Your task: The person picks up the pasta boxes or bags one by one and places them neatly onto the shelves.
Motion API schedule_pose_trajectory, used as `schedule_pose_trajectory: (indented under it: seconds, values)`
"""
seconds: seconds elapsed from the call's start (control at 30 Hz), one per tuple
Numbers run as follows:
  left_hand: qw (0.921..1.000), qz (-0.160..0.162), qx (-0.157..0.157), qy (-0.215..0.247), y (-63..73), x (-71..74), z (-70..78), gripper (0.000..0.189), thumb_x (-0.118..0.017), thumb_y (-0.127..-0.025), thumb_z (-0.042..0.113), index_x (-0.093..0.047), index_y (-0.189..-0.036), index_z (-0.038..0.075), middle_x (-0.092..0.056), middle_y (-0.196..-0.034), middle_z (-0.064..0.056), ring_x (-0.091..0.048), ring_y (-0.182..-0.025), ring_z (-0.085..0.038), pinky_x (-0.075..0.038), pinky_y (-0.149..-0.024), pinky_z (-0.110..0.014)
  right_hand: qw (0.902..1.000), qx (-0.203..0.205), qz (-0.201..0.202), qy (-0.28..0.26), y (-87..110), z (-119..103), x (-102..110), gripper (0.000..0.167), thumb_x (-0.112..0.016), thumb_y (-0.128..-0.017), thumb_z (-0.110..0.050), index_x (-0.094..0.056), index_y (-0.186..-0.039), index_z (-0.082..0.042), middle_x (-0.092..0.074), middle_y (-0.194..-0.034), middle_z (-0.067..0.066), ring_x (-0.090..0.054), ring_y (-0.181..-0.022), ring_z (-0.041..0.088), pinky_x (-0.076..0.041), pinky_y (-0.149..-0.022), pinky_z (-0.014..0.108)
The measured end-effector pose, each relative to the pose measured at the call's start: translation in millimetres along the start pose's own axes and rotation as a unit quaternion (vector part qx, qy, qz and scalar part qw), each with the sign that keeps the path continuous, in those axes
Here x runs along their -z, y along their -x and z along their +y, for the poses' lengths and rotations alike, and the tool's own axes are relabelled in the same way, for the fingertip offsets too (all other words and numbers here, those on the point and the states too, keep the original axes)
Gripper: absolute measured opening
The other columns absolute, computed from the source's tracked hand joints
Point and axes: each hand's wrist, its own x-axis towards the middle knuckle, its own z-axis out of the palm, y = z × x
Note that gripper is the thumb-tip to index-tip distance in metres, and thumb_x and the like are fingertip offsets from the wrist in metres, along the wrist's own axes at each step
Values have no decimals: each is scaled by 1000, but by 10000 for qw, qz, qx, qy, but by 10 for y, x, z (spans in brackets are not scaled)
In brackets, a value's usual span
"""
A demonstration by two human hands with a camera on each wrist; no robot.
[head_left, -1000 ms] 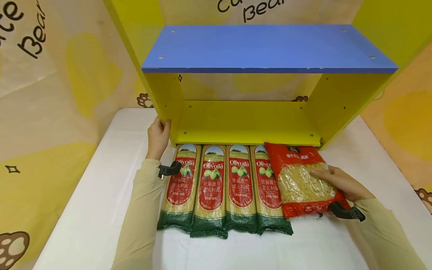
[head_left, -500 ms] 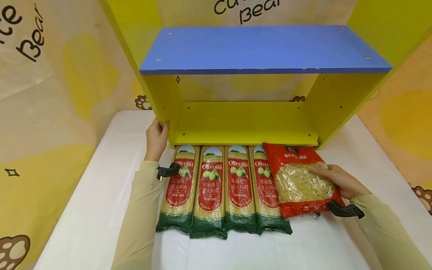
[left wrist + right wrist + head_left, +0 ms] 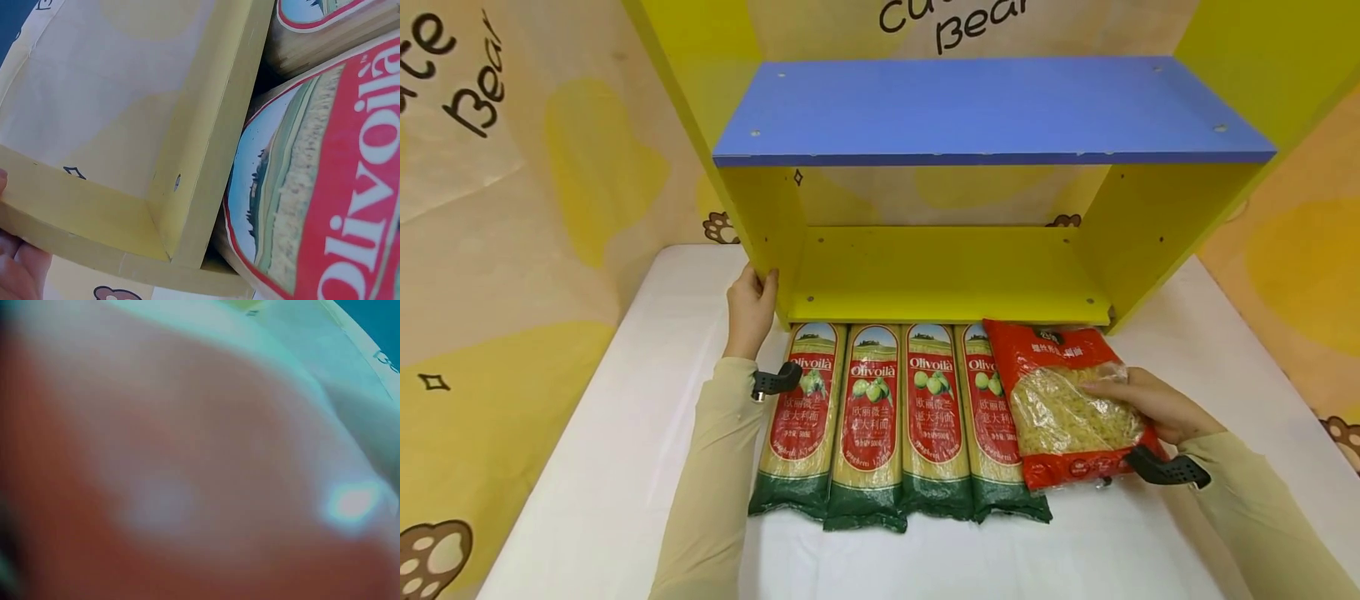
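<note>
A plump red plastic bag of pasta, its clear window showing pale yellow pieces, slants partly over the rightmost spaghetti pack. The yellow shelf unit, with one blue board, stands upright on the tabletop.

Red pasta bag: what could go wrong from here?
The right hand grips the red pasta bag by one side, so it might sag or twist. Overlapping the rightmost spaghetti pack in the head view, it could drag that along. The left hand holds the shelf unit; a pull might shift it.
</note>
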Motion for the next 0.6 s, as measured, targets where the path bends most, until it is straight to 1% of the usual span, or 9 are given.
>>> schedule_pose_trajectory:
  seconds: [0.1,0.17,0.23,0.3,0.47,0.6]
  values:
    - [10000,-35,-16,28,-1,4,-15,25,-50,-98,11,-57,-111,-10,-48,-67,-12,-41,-56,-15,-30,-49,-19,9986,-49,459,244,18,-36,-42,24,-51,-97,-21,-47,-111,-1,-66,-86,5,-68,-73,20,-55,-67,37]
    - [10000,-70,-63,16,-10,5,-27,26,-50,-98,11,-57,-112,-10,-49,-67,-12,-41,-55,-13,-31,-49,-18,9954,-51,881,369,36,-53,-79,26,-55,-95,-21,-48,-107,1,-66,-81,4,-68,-69,20,-55,-65,36]
    - [9999,-94,-113,-25,-16,8,-40,26,-50,-98,12,-57,-111,-10,-49,-67,-12,-40,-55,-12,-31,-49,-18,9901,-40,1322,471,59,-73,-121,24,-60,-93,-20,-52,-101,1,-65,-77,3,-67,-66,19,-55,-62,36]
    - [9998,-98,-154,-69,-19,13,-48,26,-51,-97,12,-57,-110,-10,-48,-66,-12,-40,-55,-12,-30,-49,-19,9863,38,1588,446,80,-95,-159,20,-62,-91,-18,-56,-96,0,-66,-75,3,-67,-64,19,-55,-61,37]
    - [9998,-80,-175,-80,-9,24,-49,25,-51,-97,11,-57,-109,-10,-48,-66,-12,-41,-55,-17,-31,-48,-19,9791,233,1990,342,142,-175,-244,7,-68,-88,-17,-66,-83,-11,-66,-76,-1,-66,-65,18,-55,-61,37]
    - [9998,-140,-162,-42,0,26,-44,26,-50,-98,11,-57,-109,-11,-49,-68,-14,-43,-58,-20,-31,-50,-19,9713,384,2290,518,204,-247,-315,9,-71,-85,-18,-69,-78,-23,-65,-79,-7,-64,-68,14,-55,-62,35]
